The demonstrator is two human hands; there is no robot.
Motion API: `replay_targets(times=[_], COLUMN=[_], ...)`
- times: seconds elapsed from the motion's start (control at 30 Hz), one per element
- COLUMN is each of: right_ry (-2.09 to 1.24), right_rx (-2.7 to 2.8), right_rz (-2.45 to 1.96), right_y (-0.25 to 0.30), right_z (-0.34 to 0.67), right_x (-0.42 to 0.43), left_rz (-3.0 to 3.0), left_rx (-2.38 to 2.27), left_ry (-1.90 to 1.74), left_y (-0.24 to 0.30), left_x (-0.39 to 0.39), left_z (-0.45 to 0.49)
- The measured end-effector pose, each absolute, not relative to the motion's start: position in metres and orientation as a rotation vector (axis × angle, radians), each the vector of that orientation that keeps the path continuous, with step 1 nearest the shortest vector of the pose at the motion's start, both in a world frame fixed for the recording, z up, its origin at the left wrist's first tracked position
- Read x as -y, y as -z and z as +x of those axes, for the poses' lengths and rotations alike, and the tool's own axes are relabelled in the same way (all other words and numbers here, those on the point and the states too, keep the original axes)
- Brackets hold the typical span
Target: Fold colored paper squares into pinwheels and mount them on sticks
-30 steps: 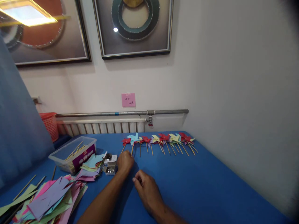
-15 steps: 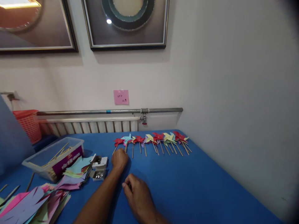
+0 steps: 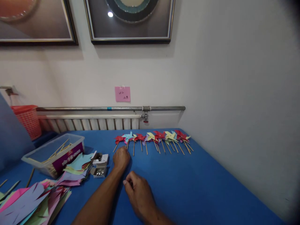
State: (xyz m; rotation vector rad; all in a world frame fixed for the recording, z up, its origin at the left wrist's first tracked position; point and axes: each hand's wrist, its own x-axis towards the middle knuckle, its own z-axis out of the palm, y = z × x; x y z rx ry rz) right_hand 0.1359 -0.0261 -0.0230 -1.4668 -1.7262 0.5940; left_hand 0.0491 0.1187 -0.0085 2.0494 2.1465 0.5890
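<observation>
My left hand [image 3: 121, 158] reaches forward, its fingers curled round the lower stick of a light blue pinwheel [image 3: 127, 136]; the fingertips are hidden behind the hand. That pinwheel is in a row beside a red pinwheel [image 3: 119, 139] at the left end. Nearer to me, my right hand [image 3: 138, 192] is loosely closed over the table, thumb against the curled fingers, with nothing showing in it. More pinwheels, such as a yellow one [image 3: 170, 135] and a red one [image 3: 181, 135], stretch to the right with their wooden sticks pointing towards me.
On the blue table [image 3: 187, 187], left of my arms, lie two small boxes of metal pins [image 3: 98, 171], cut coloured paper [image 3: 25, 203] and a clear tub [image 3: 35, 161] of sticks. A red basket [image 3: 28, 123], a radiator [image 3: 93, 124] and a pipe [image 3: 164, 108] are behind.
The view has tilted down slightly, so the wall things sit higher. Both hands keep nearly the same place and shape, and the pinwheel row looks unchanged.
</observation>
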Motion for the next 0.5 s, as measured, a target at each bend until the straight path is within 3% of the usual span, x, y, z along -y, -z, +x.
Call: replay_targets(times=[0.5], right_ry=[-0.574], right_rx=[1.722], right_rz=[-1.439], right_y=[0.022], right_z=[0.14], right_x=[0.023], left_rz=[2.209], left_rx=[-2.034], left_ry=[-0.54], left_y=[-0.009], left_x=[-0.077], left_z=[0.05])
